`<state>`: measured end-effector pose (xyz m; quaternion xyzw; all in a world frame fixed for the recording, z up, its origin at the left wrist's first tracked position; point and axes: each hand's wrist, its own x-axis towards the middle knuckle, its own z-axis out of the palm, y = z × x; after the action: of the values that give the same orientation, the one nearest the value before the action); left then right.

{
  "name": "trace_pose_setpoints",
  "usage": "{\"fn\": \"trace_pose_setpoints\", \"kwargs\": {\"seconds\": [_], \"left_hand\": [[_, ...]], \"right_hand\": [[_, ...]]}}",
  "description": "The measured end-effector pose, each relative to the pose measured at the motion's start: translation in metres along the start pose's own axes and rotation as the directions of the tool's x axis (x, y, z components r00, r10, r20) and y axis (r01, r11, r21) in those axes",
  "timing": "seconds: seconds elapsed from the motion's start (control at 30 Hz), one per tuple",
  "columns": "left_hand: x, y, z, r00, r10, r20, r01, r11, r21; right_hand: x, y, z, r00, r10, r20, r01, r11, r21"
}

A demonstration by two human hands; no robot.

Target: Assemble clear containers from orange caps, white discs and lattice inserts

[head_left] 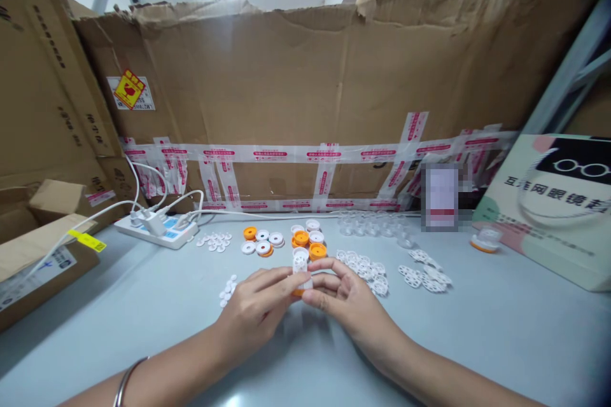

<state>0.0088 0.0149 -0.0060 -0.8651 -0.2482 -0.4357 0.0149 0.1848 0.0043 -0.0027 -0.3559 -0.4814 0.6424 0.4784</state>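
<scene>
vial (301,267): upright above the table (143,305), long axis vertical, orange end down.
left hand (258,308): pinching vial.
right hand (346,297): pinching vial.

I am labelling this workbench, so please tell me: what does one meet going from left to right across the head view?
Cardboard box, power strip, small white discs, left hand, white-and-orange part, right hand, perforated white discs, orange-based cap, paper bag.

Bare table (143,331) lies open left of the left hand (258,311) and right of the right hand (344,299). Beyond them, caps (301,239), white discs (367,267) and a power strip (162,235) crowd the way, and a cardboard wall (334,76) closes the back.
</scene>
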Motion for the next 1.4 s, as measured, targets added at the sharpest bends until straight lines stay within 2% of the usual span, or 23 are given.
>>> {"fn": "trace_pose_setpoints", "kwargs": {"seconds": [0.13, 0.2, 0.3, 0.33, 0.4, 0.43, 0.47, 0.5, 0.53, 0.57, 0.6, 0.67, 0.77, 0.9, 1.0, 1.07, 1.13, 1.17, 1.23, 1.27, 1.33, 1.4], "left_hand": [[0.0, -0.001, -0.002, 0.997, 0.08, -0.004, -0.08, 0.997, 0.017], [0.001, -0.002, -0.004, 0.994, 0.112, 0.006, -0.113, 0.993, 0.028], [0.002, -0.003, -0.008, 0.99, 0.139, 0.016, -0.14, 0.989, 0.045], [0.002, -0.004, -0.009, 0.989, 0.15, 0.016, -0.151, 0.988, 0.046], [0.003, -0.005, -0.01, 0.983, 0.181, 0.01, -0.181, 0.983, 0.037], [0.003, -0.006, -0.01, 0.981, 0.196, 0.007, -0.196, 0.98, 0.03], [0.003, -0.006, -0.01, 0.978, 0.209, 0.006, -0.209, 0.978, 0.024], [0.003, -0.006, -0.011, 0.975, 0.22, 0.009, -0.22, 0.975, 0.02], [0.003, -0.006, -0.011, 0.974, 0.228, 0.012, -0.228, 0.973, 0.019], [0.003, -0.006, -0.011, 0.972, 0.233, 0.019, -0.233, 0.972, 0.021], [0.003, -0.006, -0.011, 0.971, 0.238, 0.026, -0.239, 0.971, 0.025], [0.004, -0.005, -0.011, 0.968, 0.249, 0.035, -0.25, 0.968, 0.034], [0.005, -0.004, -0.013, 0.964, 0.261, 0.043, -0.263, 0.964, 0.044], [0.004, -0.003, -0.014, 0.951, 0.305, 0.047, -0.307, 0.951, 0.043], [0.002, -0.003, -0.016, 0.943, 0.329, 0.06, -0.332, 0.941, 0.063], [0.001, -0.004, -0.017, 0.939, 0.336, 0.072, -0.341, 0.937, 0.077], [0.0, -0.004, -0.018, 0.934, 0.349, 0.079, -0.354, 0.932, 0.073], [0.001, -0.003, -0.018, 0.932, 0.354, 0.082, -0.36, 0.931, 0.068], [0.002, -0.002, -0.019, 0.926, 0.366, 0.094, -0.372, 0.926, 0.064], [0.003, -0.002, -0.019, 0.924, 0.369, 0.1, -0.376, 0.924, 0.064], [0.004, 0.0, -0.018, 0.915, 0.387, 0.117, -0.395, 0.917, 0.057], [0.004, 0.001, -0.018, 0.901, 0.414, 0.131, -0.422, 0.905, 0.045]], "right_hand": [[-0.003, -0.003, -0.002, 0.998, -0.016, 0.067, 0.022, 0.996, -0.087], [-0.003, -0.007, -0.007, 0.99, -0.062, 0.123, 0.087, 0.972, -0.216], [0.004, -0.022, -0.025, 0.965, -0.218, 0.148, 0.264, 0.823, -0.504], [0.009, -0.029, -0.036, 0.951, -0.287, 0.116, 0.299, 0.757, -0.581], [0.021, -0.047, -0.066, 0.875, -0.484, -0.028, 0.344, 0.661, -0.667], [0.027, -0.056, -0.084, 0.833, -0.541, -0.115, 0.308, 0.626, -0.717], [0.031, -0.065, -0.104, 0.808, -0.558, -0.188, 0.219, 0.582, -0.783], [0.035, -0.074, -0.124, 0.794, -0.548, -0.265, 0.086, 0.532, -0.843], [0.037, -0.08, -0.144, 0.783, -0.537, -0.314, 0.007, 0.513, -0.859], [0.038, -0.085, -0.163, 0.787, -0.508, -0.351, -0.08, 0.48, -0.874], [0.038, -0.087, -0.18, 0.82, -0.415, -0.393, -0.242, 0.371, -0.897], [0.039, -0.084, -0.203, 0.84, -0.341, -0.422, -0.315, 0.326, -0.891], [0.042, -0.069, -0.215, 0.864, -0.308, -0.398, -0.308, 0.303, -0.902], [0.051, -0.053, -0.214, 0.856, -0.337, -0.392, -0.315, 0.262, -0.912], [0.051, -0.059, -0.211, 0.845, -0.361, -0.394, -0.323, 0.242, -0.915], [0.046, -0.07, -0.2, 0.837, -0.387, -0.387, -0.318, 0.232, -0.919], [0.038, -0.081, -0.176, 0.828, -0.426, -0.364, -0.27, 0.266, -0.926], [0.033, -0.085, -0.159, 0.82, -0.46, -0.341, -0.171, 0.372, -0.913], [0.022, -0.088, -0.117, 0.862, -0.435, -0.26, 0.082, 0.626, -0.776], [0.016, -0.086, -0.094, 0.889, -0.41, -0.203, 0.178, 0.719, -0.672], [0.005, -0.079, -0.055, 0.929, -0.361, -0.082, 0.276, 0.822, -0.497], [-0.005, -0.07, -0.027, 0.962, -0.273, 0.024, 0.261, 0.887, -0.381]]}}
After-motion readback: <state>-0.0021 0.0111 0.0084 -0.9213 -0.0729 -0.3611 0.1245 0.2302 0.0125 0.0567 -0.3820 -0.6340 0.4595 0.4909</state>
